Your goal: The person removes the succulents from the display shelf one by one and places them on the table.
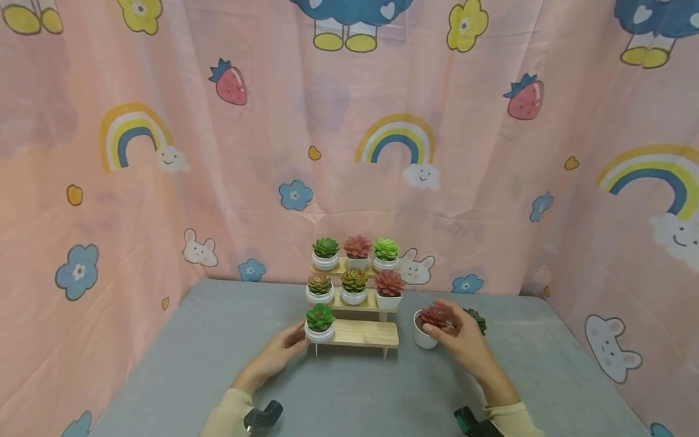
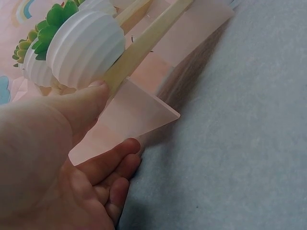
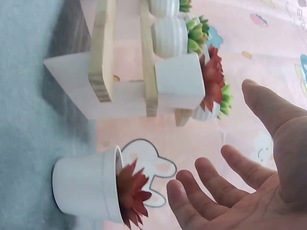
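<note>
A tiered stand with pale wooden shelves [image 1: 366, 333] carries several potted succulents. At its left end, my left hand [image 1: 281, 349] rests with the thumb against the lowest shelf's end and the other fingers loosely bent beside the translucent side panel [image 2: 139, 108]. Right by that thumb sits a green succulent in a ribbed white pot [image 2: 86, 48]. My right hand [image 1: 464, 340] hovers with spread fingers over a red succulent [image 3: 132, 194] in a round white pot [image 3: 84, 184] on the table. The right wrist view shows a gap between these fingers and the plant.
Another green succulent [image 1: 477, 320] is partly hidden behind my right hand. On the middle shelf's right end stands a red succulent in a square white pot [image 3: 180, 81]. The grey table [image 1: 218, 328] ends at a pink patterned curtain [image 1: 262, 152] behind.
</note>
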`<state>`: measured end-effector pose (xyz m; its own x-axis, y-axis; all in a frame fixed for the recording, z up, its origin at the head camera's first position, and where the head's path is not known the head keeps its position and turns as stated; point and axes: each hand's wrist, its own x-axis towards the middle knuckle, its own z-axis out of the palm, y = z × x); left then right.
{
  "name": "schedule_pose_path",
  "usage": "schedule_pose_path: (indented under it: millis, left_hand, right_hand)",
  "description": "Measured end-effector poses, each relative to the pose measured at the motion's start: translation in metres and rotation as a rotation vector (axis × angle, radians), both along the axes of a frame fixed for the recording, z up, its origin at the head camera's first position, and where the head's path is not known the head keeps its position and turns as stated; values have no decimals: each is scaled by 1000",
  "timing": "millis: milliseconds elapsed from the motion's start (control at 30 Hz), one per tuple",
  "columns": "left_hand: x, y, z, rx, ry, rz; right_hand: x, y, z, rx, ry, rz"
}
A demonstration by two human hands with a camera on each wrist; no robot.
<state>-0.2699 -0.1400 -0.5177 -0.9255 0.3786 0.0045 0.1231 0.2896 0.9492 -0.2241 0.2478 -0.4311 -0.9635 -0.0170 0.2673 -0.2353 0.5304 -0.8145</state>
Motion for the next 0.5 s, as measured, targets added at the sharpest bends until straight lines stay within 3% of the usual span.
schedule_pose_path:
  millis: [200,500]
  left_hand:
    - [-1,0,-2,2,-8,-3]
    - [-1,0,-1,-7,-10,-1]
  right_hand:
    - [0,-13,-5,-16,5,75]
    - [0,-37,-13,-39,-65,149]
